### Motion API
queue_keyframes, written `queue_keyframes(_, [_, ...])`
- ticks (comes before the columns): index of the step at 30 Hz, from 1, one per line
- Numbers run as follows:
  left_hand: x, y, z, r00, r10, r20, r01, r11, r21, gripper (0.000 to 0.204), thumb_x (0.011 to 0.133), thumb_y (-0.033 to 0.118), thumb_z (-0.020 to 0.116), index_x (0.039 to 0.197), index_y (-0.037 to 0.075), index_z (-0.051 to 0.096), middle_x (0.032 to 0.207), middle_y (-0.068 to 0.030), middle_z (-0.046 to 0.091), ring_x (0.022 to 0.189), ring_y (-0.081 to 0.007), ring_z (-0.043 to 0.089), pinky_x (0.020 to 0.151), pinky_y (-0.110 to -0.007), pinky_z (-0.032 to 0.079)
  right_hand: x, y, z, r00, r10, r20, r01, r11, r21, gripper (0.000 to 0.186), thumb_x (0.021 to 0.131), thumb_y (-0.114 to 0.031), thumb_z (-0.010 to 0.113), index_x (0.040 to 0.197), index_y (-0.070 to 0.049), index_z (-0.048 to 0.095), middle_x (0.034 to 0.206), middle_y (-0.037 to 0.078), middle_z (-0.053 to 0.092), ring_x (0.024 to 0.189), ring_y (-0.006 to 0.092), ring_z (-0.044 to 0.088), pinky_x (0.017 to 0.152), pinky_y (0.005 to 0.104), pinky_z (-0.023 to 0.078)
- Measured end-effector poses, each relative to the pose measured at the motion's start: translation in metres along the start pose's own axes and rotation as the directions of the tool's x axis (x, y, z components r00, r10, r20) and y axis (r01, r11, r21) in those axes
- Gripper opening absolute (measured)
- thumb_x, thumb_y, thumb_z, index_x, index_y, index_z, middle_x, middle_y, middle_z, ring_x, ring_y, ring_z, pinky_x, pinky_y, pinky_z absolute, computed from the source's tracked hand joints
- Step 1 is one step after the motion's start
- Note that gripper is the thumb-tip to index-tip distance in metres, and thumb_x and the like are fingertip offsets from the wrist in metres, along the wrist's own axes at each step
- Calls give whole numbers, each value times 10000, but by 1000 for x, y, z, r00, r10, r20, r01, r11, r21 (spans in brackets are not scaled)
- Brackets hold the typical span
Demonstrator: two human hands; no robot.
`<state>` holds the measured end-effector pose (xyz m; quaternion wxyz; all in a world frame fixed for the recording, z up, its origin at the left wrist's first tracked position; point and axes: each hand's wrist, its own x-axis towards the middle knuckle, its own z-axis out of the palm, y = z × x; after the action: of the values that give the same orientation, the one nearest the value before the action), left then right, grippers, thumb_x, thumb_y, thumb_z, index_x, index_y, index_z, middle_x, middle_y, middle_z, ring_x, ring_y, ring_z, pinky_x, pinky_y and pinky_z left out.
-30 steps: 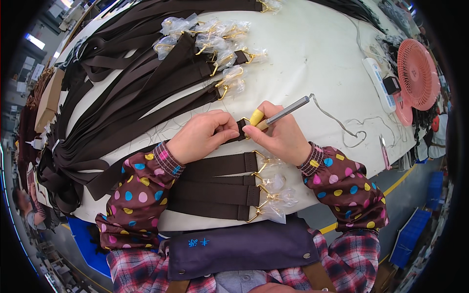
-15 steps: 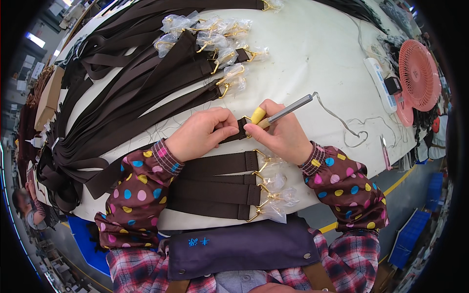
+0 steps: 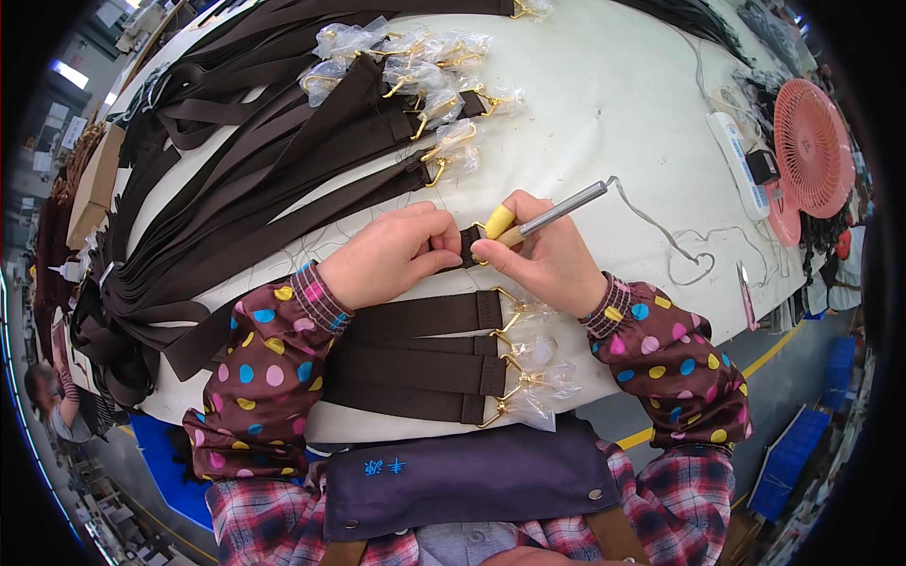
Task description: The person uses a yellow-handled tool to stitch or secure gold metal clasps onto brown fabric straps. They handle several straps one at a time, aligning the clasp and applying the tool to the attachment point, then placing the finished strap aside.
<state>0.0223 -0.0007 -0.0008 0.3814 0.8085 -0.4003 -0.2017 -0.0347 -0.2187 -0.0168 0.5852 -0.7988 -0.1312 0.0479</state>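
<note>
Between the thumb and fingers of my left hand [image 3: 401, 250] a dark brown webbing strap [image 3: 470, 247] is pinched near its stitched end. My right hand [image 3: 547, 259] closes round a grey pen-shaped tool with a cord [image 3: 566, 206], its rear pointing up and right. A yellow finger cot [image 3: 498, 223] covers a right fingertip. Right thumb and tool tip meet the strap end at its gold metal ring; the tip itself is hidden. Just below my hands lie several finished-looking strap ends [image 3: 425, 363] with gold hooks [image 3: 510, 377] in clear plastic wrap.
Bundled brown straps [image 3: 236, 179] fan across the left of the white table [image 3: 585, 113], their wrapped hooks [image 3: 415, 80] up at the middle. At right stand a pink fan [image 3: 812, 146] and a white power strip [image 3: 739, 165]. Pink-handled snips [image 3: 746, 294] lie by the edge.
Both hands keep almost the same place and hold. The left fingertips have shifted slightly left on the strap, so a bit more of its end shows.
</note>
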Motion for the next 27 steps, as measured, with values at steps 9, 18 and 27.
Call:
queue_keyframes(9, [2,3,0,1000,-25,-6,25,1000,-4,104,900,102,658,912,33,581,792,-46,530,708,-159,513,647,-292,440,1,1,0,998,-67,-9,66,994,-90,250,863,-124,734,846,-9,513,703,34,584,628,63,540,543,226,449])
queue_keyframes(18, [2,2,2,1000,-14,-21,14,1000,0,109,901,109,658,912,35,578,785,-44,530,710,-157,513,649,-289,437,1,4,0,995,-96,-7,95,988,-123,251,858,-122,736,848,-5,515,705,49,599,621,73,558,533,234,455])
queue_keyframes(27, [2,13,1,972,-237,-6,233,959,-160,78,962,115,575,958,48,535,757,0,505,600,-59,479,485,-221,437,1,2,0,999,-36,-29,35,998,-47,251,870,-133,729,887,-15,508,717,10,570,629,53,520,541,218,422])
